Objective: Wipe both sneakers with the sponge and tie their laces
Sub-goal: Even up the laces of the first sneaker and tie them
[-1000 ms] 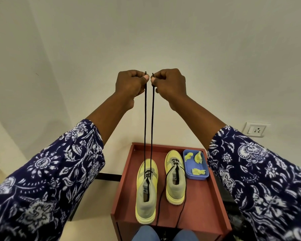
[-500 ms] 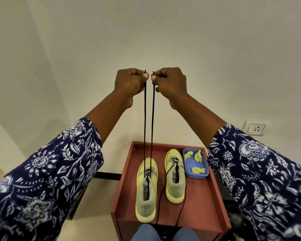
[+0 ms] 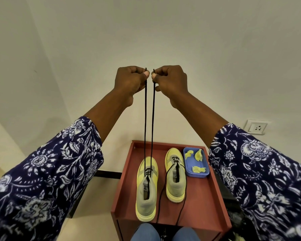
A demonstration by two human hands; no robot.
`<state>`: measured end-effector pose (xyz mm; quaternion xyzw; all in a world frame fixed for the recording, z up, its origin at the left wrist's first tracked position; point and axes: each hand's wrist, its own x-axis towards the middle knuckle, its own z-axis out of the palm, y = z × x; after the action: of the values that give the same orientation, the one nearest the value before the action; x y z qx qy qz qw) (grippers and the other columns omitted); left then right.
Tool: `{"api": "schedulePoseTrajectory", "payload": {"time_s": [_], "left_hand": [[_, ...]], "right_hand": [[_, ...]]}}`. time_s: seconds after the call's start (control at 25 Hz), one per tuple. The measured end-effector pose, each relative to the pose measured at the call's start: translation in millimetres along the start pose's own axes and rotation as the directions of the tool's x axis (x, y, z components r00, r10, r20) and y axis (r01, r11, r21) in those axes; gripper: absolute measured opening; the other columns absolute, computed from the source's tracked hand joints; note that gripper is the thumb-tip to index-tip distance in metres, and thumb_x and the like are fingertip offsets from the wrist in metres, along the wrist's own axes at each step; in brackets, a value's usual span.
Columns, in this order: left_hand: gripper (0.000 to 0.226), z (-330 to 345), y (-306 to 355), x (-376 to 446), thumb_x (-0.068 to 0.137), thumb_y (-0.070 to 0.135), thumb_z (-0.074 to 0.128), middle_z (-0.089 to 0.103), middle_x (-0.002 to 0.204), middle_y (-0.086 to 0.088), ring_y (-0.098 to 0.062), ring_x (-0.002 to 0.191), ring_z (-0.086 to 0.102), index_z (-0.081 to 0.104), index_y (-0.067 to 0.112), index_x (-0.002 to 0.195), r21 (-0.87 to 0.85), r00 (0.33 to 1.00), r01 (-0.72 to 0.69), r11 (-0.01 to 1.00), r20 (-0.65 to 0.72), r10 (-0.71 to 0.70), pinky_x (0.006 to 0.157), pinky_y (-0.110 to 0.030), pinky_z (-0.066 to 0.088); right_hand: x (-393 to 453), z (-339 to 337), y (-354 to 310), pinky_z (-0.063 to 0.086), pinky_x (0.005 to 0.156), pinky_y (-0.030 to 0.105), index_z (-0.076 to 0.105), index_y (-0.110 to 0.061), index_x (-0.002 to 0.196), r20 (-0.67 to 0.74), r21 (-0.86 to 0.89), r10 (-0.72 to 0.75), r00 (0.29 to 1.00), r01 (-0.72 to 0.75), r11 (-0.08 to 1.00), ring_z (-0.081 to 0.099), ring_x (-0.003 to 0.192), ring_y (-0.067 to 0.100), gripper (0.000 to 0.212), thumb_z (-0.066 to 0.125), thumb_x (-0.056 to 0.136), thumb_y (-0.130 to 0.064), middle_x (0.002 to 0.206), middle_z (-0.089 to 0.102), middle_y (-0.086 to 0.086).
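Standing behind everything was a big pale wall (image 3: 163, 32), and it filled most of the view. Two arms reached up in front of it, in dark blue sleeves (image 3: 42, 171) with white flowers.

Low down stood a red-brown table (image 3: 203, 197) with a small raised rim. The person's knees in blue jeans (image 3: 144, 233) showed at its near edge.

Two yellow and grey sneakers sat side by side on the table, toes pointing to the wall. The left sneaker (image 3: 146, 197) was closer to the person. The right sneaker (image 3: 175, 181) was a bit farther back, just beside a blue tray (image 3: 196, 173).

The left hand (image 3: 129, 80) and the right hand (image 3: 170, 79) were held up high, close together but not touching. The fingers of both hands were curled tight. Each hand pinched one end of the black lace (image 3: 145, 119) between thumb and finger. The two ends ran straight down, side by side and pulled tight, to the top of the left sneaker.

The right sneaker's lace (image 3: 162, 192) was loose. It hung down both sides of the shoe and lay on the table, with its ends running to the near edge.

Three small yellow sponge pieces (image 3: 198, 169) lay in the blue tray, apart from each other.

A white wall socket (image 3: 257, 127) was on the wall at the right.
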<state>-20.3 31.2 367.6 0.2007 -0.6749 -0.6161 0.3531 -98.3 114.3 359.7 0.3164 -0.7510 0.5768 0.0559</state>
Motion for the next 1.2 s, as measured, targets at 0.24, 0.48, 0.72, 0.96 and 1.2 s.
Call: {"api": "schedulePoseTrajectory", "payload": {"time_s": [0.24, 0.48, 0.72, 0.96, 1.2], "left_hand": [[0.014, 0, -9, 4, 0.087, 0.007, 0.062, 0.063, 0.076, -0.001, -0.013, 0.072, 0.062, 0.063, 0.015, 0.075, 0.005, 1.0, -0.005, 1.0, 0.015, 0.005, 0.08, -0.027, 0.056], [0.011, -5, -43, 11, 0.086, 0.012, 0.064, 0.06, 0.076, 0.001, -0.012, 0.072, 0.057, 0.064, 0.016, 0.076, 0.04, 1.0, 0.024, 0.999, 0.012, -0.024, 0.072, -0.023, 0.052], [0.014, -19, -120, 12, 0.087, 0.014, 0.062, 0.056, 0.071, 0.002, -0.012, 0.06, 0.05, 0.06, 0.019, 0.074, 0.037, 0.983, 0.161, 0.986, -0.097, -0.156, 0.061, -0.023, 0.044], [0.019, -28, -215, -6, 0.091, 0.002, 0.049, 0.058, 0.076, -0.006, -0.013, 0.062, 0.055, 0.051, 0.016, 0.079, -0.09, 0.901, 0.388, 0.917, -0.172, -0.398, 0.056, -0.022, 0.042], [0.007, -36, -290, -33, 0.095, 0.01, 0.047, 0.065, 0.093, -0.006, -0.013, 0.071, 0.055, 0.052, 0.015, 0.094, -0.04, 0.81, 0.562, 0.826, -0.176, -0.559, 0.057, -0.023, 0.039]], "right_hand": [[1, 6, 8, 0.055, 0.081, 0.045, 0.071, -0.016, 0.086, 0.014, 0.027, 0.01, 1.0, -0.01, 1.0, 0.065, 0.089, 0.023, 0.008, 0.064, 0.083, -0.019, 0.083, 0.067, -0.001], [-7, 9, 32, 0.055, 0.082, 0.045, 0.071, -0.017, 0.09, 0.041, -0.016, 0.08, 0.996, -0.079, 0.997, 0.066, 0.082, 0.025, 0.01, 0.062, 0.085, -0.021, 0.082, 0.063, -0.005], [-22, 20, 95, 0.055, 0.081, 0.045, 0.068, -0.017, 0.09, 0.093, -0.06, 0.21, 0.973, -0.205, 0.977, 0.067, 0.071, 0.027, 0.01, 0.059, 0.086, -0.021, 0.08, 0.064, -0.002], [-57, 59, 189, 0.056, 0.077, 0.047, 0.059, -0.011, 0.085, 0.141, -0.113, 0.478, 0.867, -0.466, 0.878, 0.068, 0.076, 0.034, 0.007, 0.053, 0.088, -0.013, 0.09, 0.067, 0.011], [-97, 85, 264, 0.036, 0.037, 0.012, 0.037, -0.015, 0.136, 0.307, -0.087, 0.658, 0.688, -0.668, 0.739, 0.062, 0.103, 0.034, 0.047, 0.042, 0.091, -0.005, 0.105, 0.052, 0.001]]}}
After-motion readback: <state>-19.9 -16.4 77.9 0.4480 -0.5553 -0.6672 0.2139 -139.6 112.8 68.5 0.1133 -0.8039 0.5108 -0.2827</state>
